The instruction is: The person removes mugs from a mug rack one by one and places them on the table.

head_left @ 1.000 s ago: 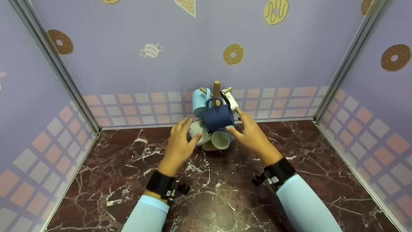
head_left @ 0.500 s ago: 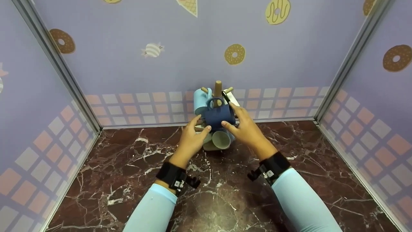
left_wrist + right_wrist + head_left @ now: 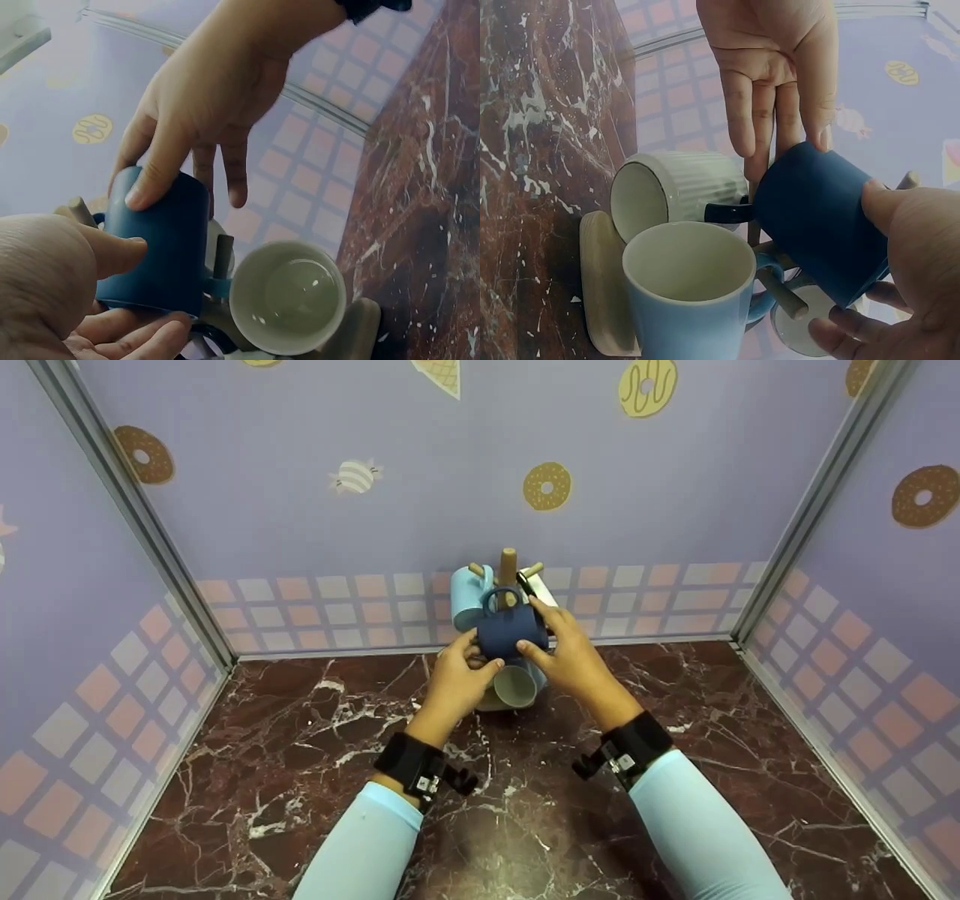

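A navy mug (image 3: 510, 631) lies on its side against the front of a wooden mug tree (image 3: 508, 562), its handle upward beside a front peg. My left hand (image 3: 459, 679) holds the mug's left end, thumb in front and fingers behind. At the right end my right hand (image 3: 576, 656) grips it, thumb on the near face and index finger over the top. In the left wrist view both thumbs press the navy mug (image 3: 161, 247). Below it, a light blue mug (image 3: 690, 322) and a white ribbed mug (image 3: 705, 187) hang with their mouths facing outward.
Another light blue mug (image 3: 466, 598) hangs upper left on the tree, and a white mug (image 3: 541, 586) with a black handle upper right. The wooden base (image 3: 600, 292) stands on the dark marbled tabletop (image 3: 300, 780), near the patterned back wall (image 3: 420, 525).
My left hand has moved right and in from beside the tree onto the navy mug. My right hand has closed on the mug's right end. The mug itself has barely moved.
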`<move>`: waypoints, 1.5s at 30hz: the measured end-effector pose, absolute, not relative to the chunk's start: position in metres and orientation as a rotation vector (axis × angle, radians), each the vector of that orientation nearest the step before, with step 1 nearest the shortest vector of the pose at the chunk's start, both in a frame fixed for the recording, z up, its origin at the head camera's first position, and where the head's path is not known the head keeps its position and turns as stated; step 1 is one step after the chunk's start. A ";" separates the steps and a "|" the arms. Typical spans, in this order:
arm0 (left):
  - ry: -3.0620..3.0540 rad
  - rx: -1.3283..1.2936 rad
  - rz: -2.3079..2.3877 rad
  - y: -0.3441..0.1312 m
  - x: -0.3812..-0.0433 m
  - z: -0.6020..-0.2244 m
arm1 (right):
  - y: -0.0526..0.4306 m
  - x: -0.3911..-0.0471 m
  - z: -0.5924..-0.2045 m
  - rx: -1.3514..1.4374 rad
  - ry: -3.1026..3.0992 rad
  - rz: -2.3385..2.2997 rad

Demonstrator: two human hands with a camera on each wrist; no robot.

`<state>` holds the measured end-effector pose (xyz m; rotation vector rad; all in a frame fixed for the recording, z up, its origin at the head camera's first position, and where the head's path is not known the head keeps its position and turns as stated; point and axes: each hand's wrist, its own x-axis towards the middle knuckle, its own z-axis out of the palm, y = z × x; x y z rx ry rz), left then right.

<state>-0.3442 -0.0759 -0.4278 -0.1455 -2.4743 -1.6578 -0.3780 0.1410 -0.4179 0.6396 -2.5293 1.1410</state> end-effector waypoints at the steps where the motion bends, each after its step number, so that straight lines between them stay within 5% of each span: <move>1: -2.478 -0.145 -1.654 -0.076 -0.344 -0.427 | 0.141 -0.378 -0.418 0.639 -2.526 1.148; 45: -2.408 -0.223 -1.492 -0.077 -0.275 -0.438 | 0.143 -0.316 -0.432 0.600 -2.382 1.266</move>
